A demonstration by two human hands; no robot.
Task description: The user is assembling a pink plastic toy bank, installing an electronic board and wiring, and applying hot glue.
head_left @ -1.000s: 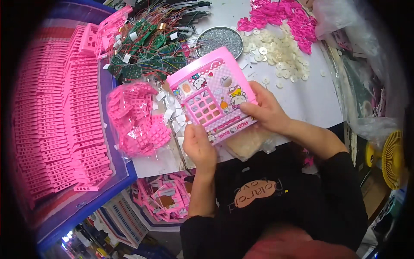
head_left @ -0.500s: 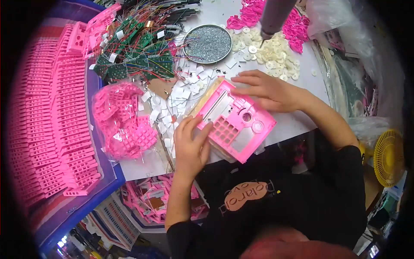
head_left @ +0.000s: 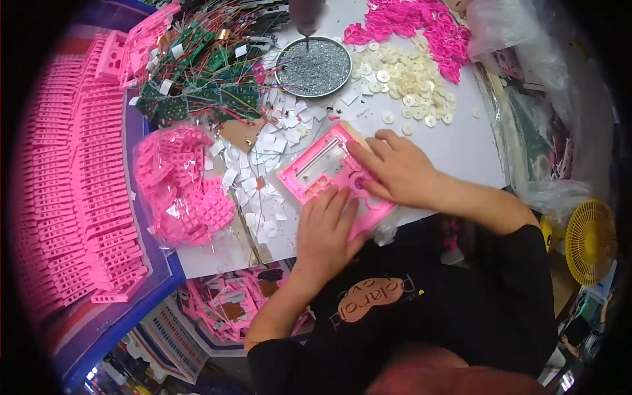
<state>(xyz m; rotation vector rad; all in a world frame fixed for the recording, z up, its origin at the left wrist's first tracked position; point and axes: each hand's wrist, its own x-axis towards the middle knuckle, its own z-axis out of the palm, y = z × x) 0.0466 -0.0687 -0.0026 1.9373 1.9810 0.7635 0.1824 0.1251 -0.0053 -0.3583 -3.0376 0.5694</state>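
Laid flat and open rather than closed around anything, a worker's left hand (head_left: pixel 326 227) and right hand (head_left: pixel 405 171) rest on a pink plastic panel (head_left: pixel 342 176) near the front edge of a white worktop (head_left: pixel 471 155). Flanking it are a blue-edged tray (head_left: pixel 158 288) of stacked pink frames, left, and a yellow fan (head_left: pixel 591 243), right. Wired green circuit boards (head_left: pixel 197 92), bagged pink keypads (head_left: pixel 178 184), a round dish (head_left: pixel 315 96) of silvery bits and pale discs (head_left: pixel 421 99) fill the surface.

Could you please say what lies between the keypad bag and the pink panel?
In the head view, mostly loose white pieces lie between the bag and the panel.
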